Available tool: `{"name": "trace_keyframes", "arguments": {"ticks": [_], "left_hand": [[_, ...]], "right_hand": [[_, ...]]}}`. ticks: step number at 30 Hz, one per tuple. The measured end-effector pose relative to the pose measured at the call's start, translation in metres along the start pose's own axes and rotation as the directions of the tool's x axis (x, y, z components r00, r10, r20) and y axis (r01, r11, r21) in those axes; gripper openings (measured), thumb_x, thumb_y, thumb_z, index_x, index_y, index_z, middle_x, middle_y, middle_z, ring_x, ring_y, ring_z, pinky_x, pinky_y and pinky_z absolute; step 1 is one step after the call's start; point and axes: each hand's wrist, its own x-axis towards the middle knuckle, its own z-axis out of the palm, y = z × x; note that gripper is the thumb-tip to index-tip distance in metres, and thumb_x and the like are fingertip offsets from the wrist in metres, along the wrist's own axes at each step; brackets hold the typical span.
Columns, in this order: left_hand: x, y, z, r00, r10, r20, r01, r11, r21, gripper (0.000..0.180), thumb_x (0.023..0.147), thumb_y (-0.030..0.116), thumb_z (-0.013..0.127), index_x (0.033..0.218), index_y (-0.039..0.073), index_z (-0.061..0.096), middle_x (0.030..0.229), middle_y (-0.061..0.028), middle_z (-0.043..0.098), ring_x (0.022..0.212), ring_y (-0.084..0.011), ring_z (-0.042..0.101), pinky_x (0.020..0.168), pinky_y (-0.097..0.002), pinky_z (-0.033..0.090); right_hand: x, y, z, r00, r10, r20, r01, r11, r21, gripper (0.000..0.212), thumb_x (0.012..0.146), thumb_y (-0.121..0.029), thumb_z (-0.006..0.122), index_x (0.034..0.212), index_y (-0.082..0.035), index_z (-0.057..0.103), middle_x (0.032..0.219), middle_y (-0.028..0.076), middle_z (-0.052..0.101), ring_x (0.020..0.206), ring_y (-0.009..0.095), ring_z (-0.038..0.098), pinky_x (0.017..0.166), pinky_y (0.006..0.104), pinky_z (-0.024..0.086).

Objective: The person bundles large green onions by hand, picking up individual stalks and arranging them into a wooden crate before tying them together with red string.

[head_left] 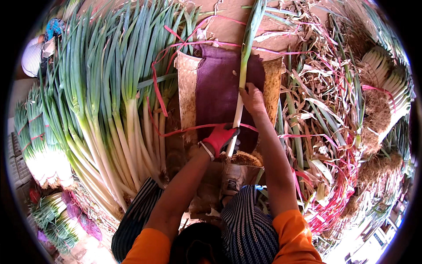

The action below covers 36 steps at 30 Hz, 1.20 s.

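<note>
A large green onion (pixel 238 110) runs upright down the middle, its green leaves at the far end and its white root end toward me. My left hand (pixel 221 137), in a red glove with dark fingers, is closed round the white stalk just above the roots. Farther up, my bare right hand (pixel 253 99) grips the same stalk from the right, with fingers and thumb closed on it. Beneath the onion lies a dark purple cloth (pixel 217 88), draped over a worn, pale, curved container (pixel 188 79). Pink ties (pixel 193 129) cross over the cloth.
Many loose green onions (pixel 127 101) lie on my left, leaves pointing away. Dry stripped leaves (pixel 314 119) and tangled pink strips (pixel 340 198) pile up at right. Tied bundles (pixel 389 88) stand beyond them; more bundles (pixel 44 154) are at far left. Part of a person (pixel 33 57) shows upper left.
</note>
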Motion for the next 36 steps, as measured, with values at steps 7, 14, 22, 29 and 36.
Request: {"name": "trace_keyframes", "arguments": {"ticks": [7,14,22,29,36], "left_hand": [[0.051,-0.035,-0.003,0.912,0.399,-0.093,-0.266,0.749,0.607,0.027,0.083,0.022,0.060,0.100,0.001,0.062,0.083,-0.0146,0.066,0.076,-0.0231,0.063,0.068,-0.0355,0.047],[0.057,-0.023,-0.006,0.913,0.406,0.050,-0.179,0.286,0.942,0.033,0.083,0.032,0.055,0.091,0.001,0.063,0.088,-0.0235,0.063,0.084,-0.0397,0.060,0.074,-0.0458,0.048],[0.077,-0.056,0.006,0.834,0.552,-0.011,-0.253,0.400,0.881,0.030,0.085,0.029,0.053,0.088,0.000,0.059,0.083,-0.0239,0.062,0.077,-0.0402,0.060,0.070,-0.0461,0.048],[0.036,-0.022,0.006,0.963,0.223,0.153,-0.195,0.183,0.964,0.027,0.083,0.022,0.046,0.087,0.002,0.064,0.091,-0.0211,0.064,0.086,-0.0355,0.063,0.077,-0.0447,0.048],[-0.075,0.044,-0.042,0.733,0.674,0.092,-0.324,0.227,0.918,0.024,0.081,0.028,0.055,0.092,0.007,0.053,0.077,-0.0183,0.060,0.076,-0.0394,0.058,0.067,-0.0454,0.046]], "right_hand": [[-0.012,-0.009,0.004,1.000,0.017,0.005,-0.015,0.950,-0.312,0.040,0.082,-0.023,0.059,0.115,-0.005,0.046,0.101,0.022,0.060,0.089,0.040,0.059,0.075,0.0472,0.048],[-0.015,-0.006,0.005,0.998,0.047,0.040,-0.026,0.908,-0.419,0.067,0.081,-0.029,0.059,0.138,-0.017,0.024,0.107,0.020,0.056,0.086,0.038,0.061,0.070,0.0493,0.050],[-0.013,-0.008,0.000,0.991,0.080,0.104,-0.009,0.833,-0.554,0.071,0.082,-0.027,0.053,0.142,-0.028,0.017,0.099,0.017,0.059,0.082,0.037,0.062,0.069,0.0495,0.051],[-0.011,0.019,0.023,0.976,0.044,0.212,0.083,0.830,-0.552,0.051,0.085,-0.022,0.042,0.135,-0.031,0.036,0.089,0.015,0.065,0.075,0.035,0.063,0.063,0.0484,0.049],[-0.016,0.008,0.021,0.988,-0.078,0.132,0.128,0.893,-0.431,0.039,0.082,-0.014,0.043,0.120,-0.022,0.047,0.084,0.020,0.064,0.077,0.040,0.062,0.063,0.0507,0.047]]}}
